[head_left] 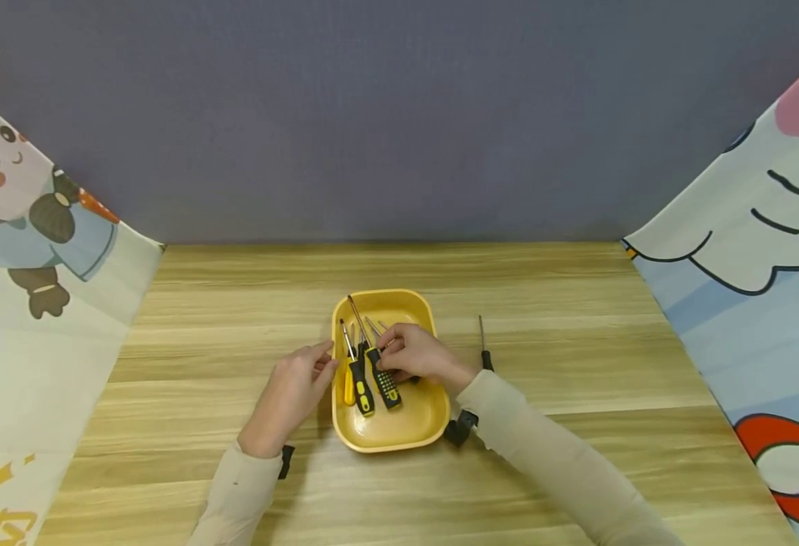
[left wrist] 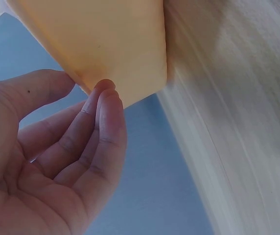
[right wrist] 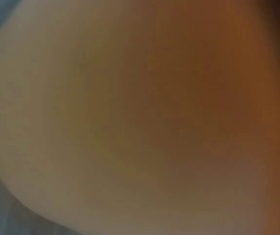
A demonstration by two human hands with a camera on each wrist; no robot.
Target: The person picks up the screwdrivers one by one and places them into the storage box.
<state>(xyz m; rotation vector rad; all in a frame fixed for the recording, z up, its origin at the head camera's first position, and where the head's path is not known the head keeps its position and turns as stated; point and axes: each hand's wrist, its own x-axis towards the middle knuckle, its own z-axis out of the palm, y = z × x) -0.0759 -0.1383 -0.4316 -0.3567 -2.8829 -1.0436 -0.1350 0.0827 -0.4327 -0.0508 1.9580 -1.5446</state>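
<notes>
A yellow tray (head_left: 389, 436) holds several screwdrivers. My left hand (head_left: 300, 383) is at its left rim, the thumb at the edge and curled fingers (left wrist: 111, 117) against the outer wall. Reaching in from the right, my right hand (head_left: 416, 353) pinches the upper handle of a screwdriver with a black, yellow-dotted grip (head_left: 387, 388). Left of it lies a black-and-yellow screwdriver (head_left: 361, 390), beside a yellow handle (head_left: 349, 388). More shafts and dark handles are partly hidden under my right hand. The right wrist view is a close, blurred orange-brown surface.
A black-handled screwdriver (head_left: 485, 356) lies on the wood-grain table (head_left: 577, 364) right of the tray, partly behind my right forearm. A grey wall (head_left: 399, 136) stands at the back. Cartoon-printed panels border the table on both sides.
</notes>
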